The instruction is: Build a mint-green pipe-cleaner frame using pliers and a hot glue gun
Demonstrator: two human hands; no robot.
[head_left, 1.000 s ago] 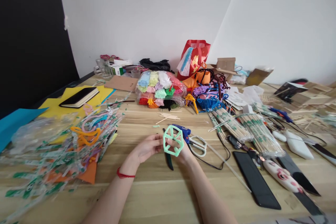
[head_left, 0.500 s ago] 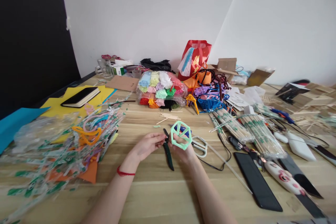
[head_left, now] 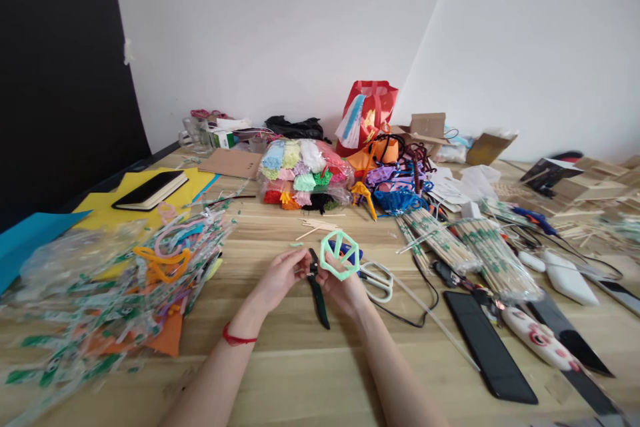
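While my right hand [head_left: 347, 289] is holding green frame [head_left: 349, 273] above table [head_left: 295, 373], left hand [head_left: 282, 279] is hovering by dark tool [head_left: 319, 303], fingers bent, grasp unclear. Overly hard squeezing could be bending frame; careless drift, bumping glue gun [head_left: 357, 256] behind.

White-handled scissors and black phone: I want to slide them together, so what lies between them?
The head view shows a black cord and a long pale stick between the scissors and phone.

Behind the pale-green polygonal frame [head_left: 338, 242] is probably a blue glue gun [head_left: 346, 249]. White-handled scissors [head_left: 391, 285] lie right of both on the wooden tabletop [head_left: 300, 373].
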